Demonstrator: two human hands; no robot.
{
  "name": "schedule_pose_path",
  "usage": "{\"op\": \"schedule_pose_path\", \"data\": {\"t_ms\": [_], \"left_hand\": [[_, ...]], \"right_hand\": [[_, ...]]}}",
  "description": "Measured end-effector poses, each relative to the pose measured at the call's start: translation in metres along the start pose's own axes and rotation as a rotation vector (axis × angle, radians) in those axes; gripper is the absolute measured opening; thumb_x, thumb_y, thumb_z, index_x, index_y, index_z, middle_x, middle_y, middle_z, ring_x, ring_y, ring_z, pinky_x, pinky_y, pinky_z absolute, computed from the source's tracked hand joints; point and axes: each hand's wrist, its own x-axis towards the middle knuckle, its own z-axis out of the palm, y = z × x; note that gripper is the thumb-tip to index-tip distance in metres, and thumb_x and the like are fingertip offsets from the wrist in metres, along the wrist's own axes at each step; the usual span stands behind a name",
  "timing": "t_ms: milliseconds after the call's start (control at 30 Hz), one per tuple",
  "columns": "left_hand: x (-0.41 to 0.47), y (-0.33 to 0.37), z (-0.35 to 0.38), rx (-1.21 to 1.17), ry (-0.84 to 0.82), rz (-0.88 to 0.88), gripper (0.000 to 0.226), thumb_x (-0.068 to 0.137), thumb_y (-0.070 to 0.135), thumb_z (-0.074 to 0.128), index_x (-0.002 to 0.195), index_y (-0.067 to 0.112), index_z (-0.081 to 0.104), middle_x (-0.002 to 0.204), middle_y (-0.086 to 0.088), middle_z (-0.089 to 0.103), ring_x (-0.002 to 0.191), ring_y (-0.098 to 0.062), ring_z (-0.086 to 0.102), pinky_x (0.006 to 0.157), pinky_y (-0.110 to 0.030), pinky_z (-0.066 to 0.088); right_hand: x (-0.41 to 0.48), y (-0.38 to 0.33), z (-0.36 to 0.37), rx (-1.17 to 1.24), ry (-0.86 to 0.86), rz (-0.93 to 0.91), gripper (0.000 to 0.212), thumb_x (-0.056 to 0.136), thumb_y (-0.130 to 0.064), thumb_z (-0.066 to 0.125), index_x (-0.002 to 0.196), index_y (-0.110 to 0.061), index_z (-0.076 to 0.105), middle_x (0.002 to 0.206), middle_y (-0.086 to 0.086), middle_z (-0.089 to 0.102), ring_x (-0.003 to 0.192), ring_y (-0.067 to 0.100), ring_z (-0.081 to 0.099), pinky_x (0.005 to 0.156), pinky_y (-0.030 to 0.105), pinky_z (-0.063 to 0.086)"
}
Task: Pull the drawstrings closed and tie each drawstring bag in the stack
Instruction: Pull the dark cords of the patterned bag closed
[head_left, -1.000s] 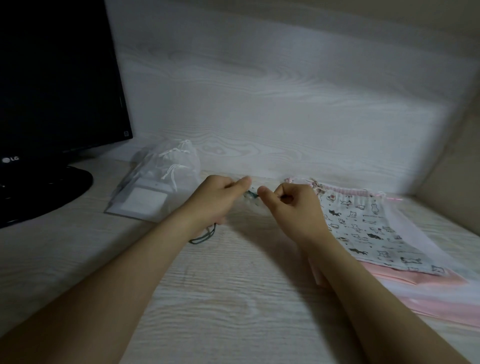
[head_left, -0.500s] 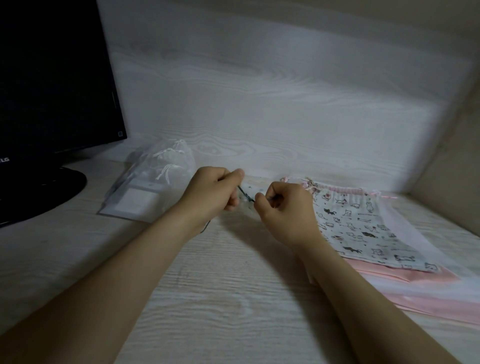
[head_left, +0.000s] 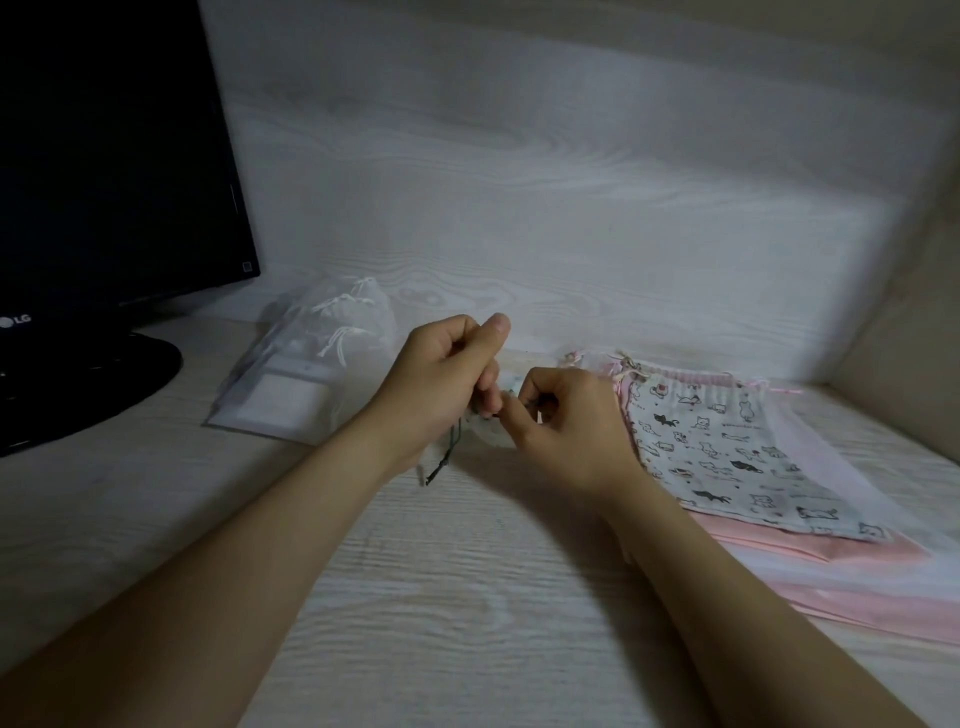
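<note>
The left hand (head_left: 441, 384) has closed against the right hand (head_left: 561, 426); both pinch the dark drawstring (head_left: 442, 457) of a small pale bag (head_left: 487, 434). The drawstring's end dangles.

- A small pale bag (head_left: 491, 423) is bunched between the left hand (head_left: 441, 384) and the right hand (head_left: 566, 431), held just above the surface (head_left: 467, 597) and mostly hidden by them
- Its dark drawstring (head_left: 442, 460) hangs loose below the left hand
- A cat-print bag (head_left: 727, 457) lies flat on top of the stack at the right, its top edge ungathered, with a pink cord (head_left: 758, 387) trailing at the far corner
- Pink bags (head_left: 831, 566) lie flat beneath it, their edges showing
- Sheer white bags (head_left: 317, 374) are piled at the left, their white cords (head_left: 337, 345) knotted
</note>
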Motion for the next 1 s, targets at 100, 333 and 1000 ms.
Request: {"op": "schedule_pose_path", "data": {"t_ms": [100, 333, 1000], "left_hand": [[0.002, -0.005, -0.003, 0.103, 0.034, -0.035, 0.042, 0.111, 0.043, 0.048, 0.082, 0.013, 0.041, 0.063, 0.003, 0.042, 0.055, -0.015, 0.042, 0.059, -0.032, 0.043], [0.005, -0.015, 0.000, 0.160, -0.038, -0.121, 0.043, 0.113, 0.039, 0.043, 0.078, 0.015, 0.042, 0.062, 0.005, 0.042, 0.052, -0.011, 0.038, 0.056, -0.030, 0.035], [0.004, -0.021, 0.003, 0.355, -0.216, -0.150, 0.022, 0.110, 0.015, 0.050, 0.110, 0.003, 0.067, 0.077, -0.005, 0.063, 0.069, -0.011, 0.057, 0.066, -0.027, 0.047]], "right_hand": [[-0.001, -0.004, -0.001, 0.016, -0.037, 0.008, 0.036, 0.094, -0.026, 0.070, 0.062, -0.013, 0.059, 0.049, -0.001, 0.050, 0.047, 0.009, 0.042, 0.051, 0.018, 0.031], [-0.003, -0.006, -0.002, 0.027, -0.091, -0.002, 0.021, 0.094, -0.026, 0.066, 0.074, -0.019, 0.065, 0.049, -0.008, 0.043, 0.047, 0.010, 0.038, 0.053, 0.019, 0.027], [0.001, -0.004, -0.008, 0.039, -0.026, 0.080, 0.022, 0.102, -0.024, 0.064, 0.084, -0.013, 0.068, 0.053, -0.016, 0.053, 0.051, 0.003, 0.051, 0.053, 0.013, 0.034]]}}
